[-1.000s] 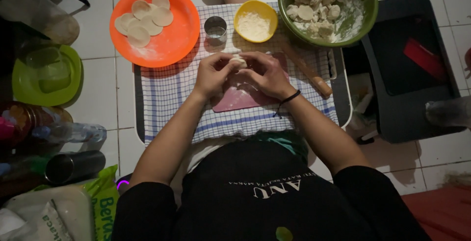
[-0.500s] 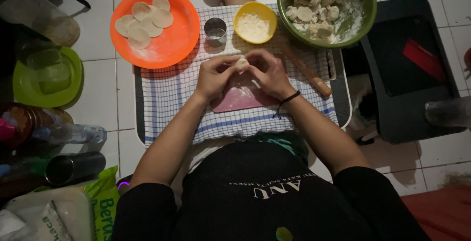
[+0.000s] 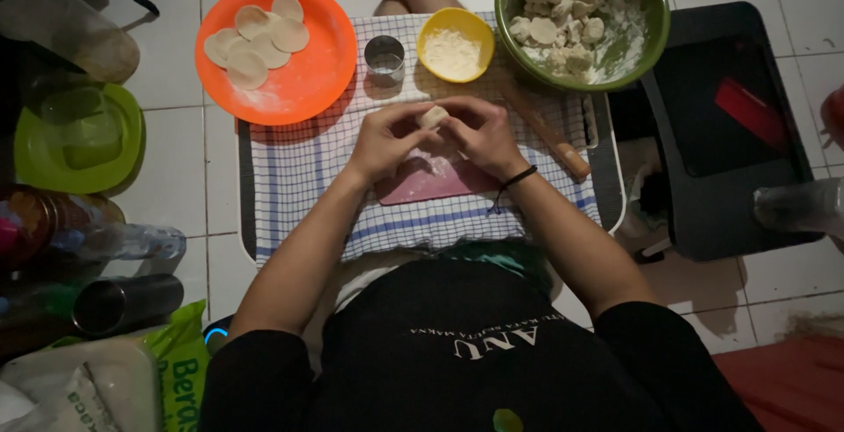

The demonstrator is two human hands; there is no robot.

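Pinching a small pale lump of dough (image 3: 432, 116) between their fingertips, the left hand (image 3: 387, 137) and the right hand (image 3: 482, 136) meet just above a flat pink rectangular board (image 3: 432, 182), both clenched on the lump from either side. That pink board lies on a blue-and-white checked cloth (image 3: 308, 168) spread over the tiled floor. Beyond the board stand a small round metal cutter (image 3: 384, 56) and a yellow bowl of white flour (image 3: 454, 43); beyond it to the left an orange round plate (image 3: 303, 80) carries thin pale dough discs (image 3: 255, 35). Beyond the board to the right sits a green bowl holding floury dough pieces (image 3: 563, 19), and a wooden rolling pin (image 3: 545, 133) lies slantwise just right of the board.
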